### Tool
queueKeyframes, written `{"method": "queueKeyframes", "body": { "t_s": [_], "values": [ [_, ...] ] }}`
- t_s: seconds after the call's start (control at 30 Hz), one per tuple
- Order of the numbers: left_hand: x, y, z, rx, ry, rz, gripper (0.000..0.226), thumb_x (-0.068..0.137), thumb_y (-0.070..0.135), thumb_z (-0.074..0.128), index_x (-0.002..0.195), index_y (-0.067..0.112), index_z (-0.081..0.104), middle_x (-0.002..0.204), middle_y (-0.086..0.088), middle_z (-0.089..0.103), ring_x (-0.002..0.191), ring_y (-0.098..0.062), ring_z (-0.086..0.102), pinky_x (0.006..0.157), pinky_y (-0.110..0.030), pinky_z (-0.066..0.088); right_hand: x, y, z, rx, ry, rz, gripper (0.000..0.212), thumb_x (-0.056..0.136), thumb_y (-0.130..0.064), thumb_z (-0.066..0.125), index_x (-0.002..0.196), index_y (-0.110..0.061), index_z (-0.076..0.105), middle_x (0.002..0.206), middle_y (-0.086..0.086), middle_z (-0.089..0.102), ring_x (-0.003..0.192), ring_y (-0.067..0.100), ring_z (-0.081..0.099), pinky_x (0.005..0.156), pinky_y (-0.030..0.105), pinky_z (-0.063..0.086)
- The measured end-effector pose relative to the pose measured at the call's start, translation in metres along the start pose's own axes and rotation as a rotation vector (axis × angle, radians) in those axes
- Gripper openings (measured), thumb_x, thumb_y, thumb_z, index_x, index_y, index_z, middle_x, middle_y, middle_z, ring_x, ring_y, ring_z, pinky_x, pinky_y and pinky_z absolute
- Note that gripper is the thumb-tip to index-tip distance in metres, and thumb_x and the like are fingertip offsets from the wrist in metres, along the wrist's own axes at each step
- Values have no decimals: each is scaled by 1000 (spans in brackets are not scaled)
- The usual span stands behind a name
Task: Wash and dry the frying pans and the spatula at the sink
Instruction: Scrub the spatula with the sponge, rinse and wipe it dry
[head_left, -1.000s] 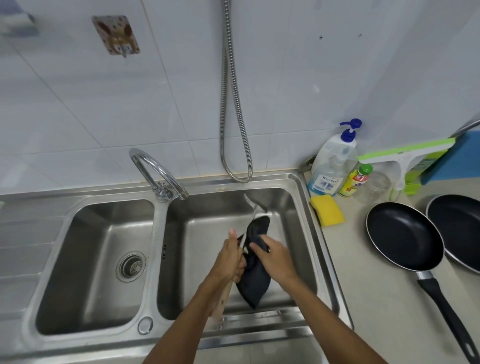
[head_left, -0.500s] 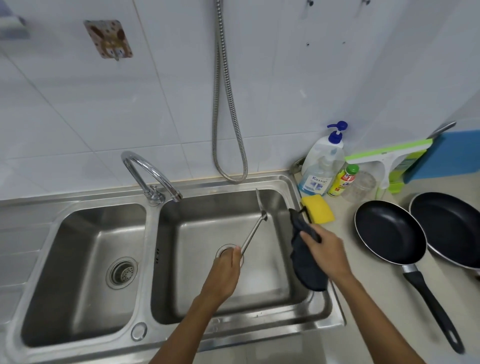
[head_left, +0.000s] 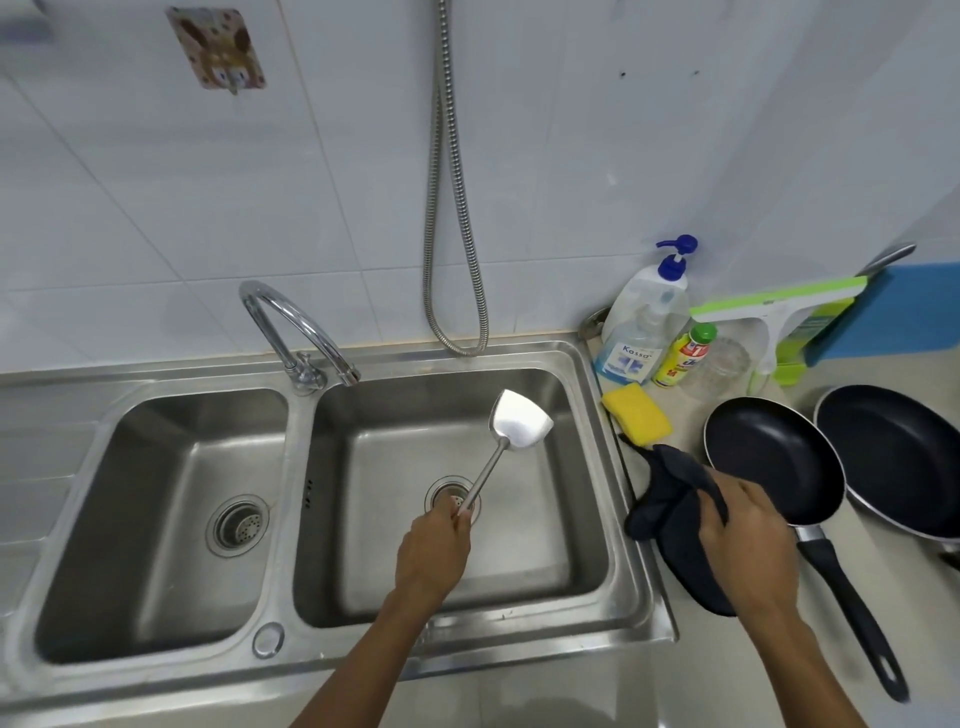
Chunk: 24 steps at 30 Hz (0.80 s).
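A home kitchen: steel double sink (head_left: 631, 525), white tiled wall (head_left: 156, 208) (dish soap (head_left: 641, 322) beside it).

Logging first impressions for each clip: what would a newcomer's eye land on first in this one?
The shiny steel spatula, held by the left hand over the right basin of the stainless double sink. Then the dark cloth bunched in the right hand at the sink's right edge, beside a black frying pan and a second black pan on the counter.

L hand (head_left: 431, 551) + R hand (head_left: 748, 540) bare. L forearm (head_left: 358, 670), R forearm (head_left: 800, 670) bare too, slim, visible up to frame edge. Knuckles, tendons show on R hand back.
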<state>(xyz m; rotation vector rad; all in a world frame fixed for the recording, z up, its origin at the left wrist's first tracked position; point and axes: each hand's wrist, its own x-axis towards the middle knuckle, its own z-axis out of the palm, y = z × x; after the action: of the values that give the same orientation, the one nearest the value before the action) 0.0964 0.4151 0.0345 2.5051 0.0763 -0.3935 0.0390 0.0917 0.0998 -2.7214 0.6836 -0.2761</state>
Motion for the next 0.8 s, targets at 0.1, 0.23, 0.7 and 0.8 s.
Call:
{"method": "queueKeyframes", "body": {
  "t_s": [0.1,0.23,0.7,0.8],
  "values": [
    [-1,-1,6,-34,-16,-33,21,106,35,46,110,16,53,97,-7,72,87,-31,67,77,-40,53,4,-3,-28,12,-4,-53,32,89,-10,70,120,-18,71,112,10,68,92,36,68,69,38,54],
    [-3,0,13,-69,-28,-51,18,106,34,46,107,17,52,88,-4,70,76,-24,67,73,-42,58,12,2,-50,-40,-165,-145,29,90,-15,70,117,-25,71,105,7,69,88,33,68,62,33,47],
    [6,24,27,-461,-115,-384,12,104,22,51,93,20,54,87,-6,68,72,-21,60,67,-37,56,-4,31,94,-417,-393,-291,72,97,-63,29,152,-19,45,157,23,37,132,53,41,101,66,37],
    [8,37,30,-753,-138,-515,10,103,14,52,108,9,59,85,-6,65,66,-16,53,54,-27,47,-1,23,91,-404,-410,-238,72,97,-63,28,149,-19,48,154,28,37,133,57,38,102,69,34]
  ]
}}
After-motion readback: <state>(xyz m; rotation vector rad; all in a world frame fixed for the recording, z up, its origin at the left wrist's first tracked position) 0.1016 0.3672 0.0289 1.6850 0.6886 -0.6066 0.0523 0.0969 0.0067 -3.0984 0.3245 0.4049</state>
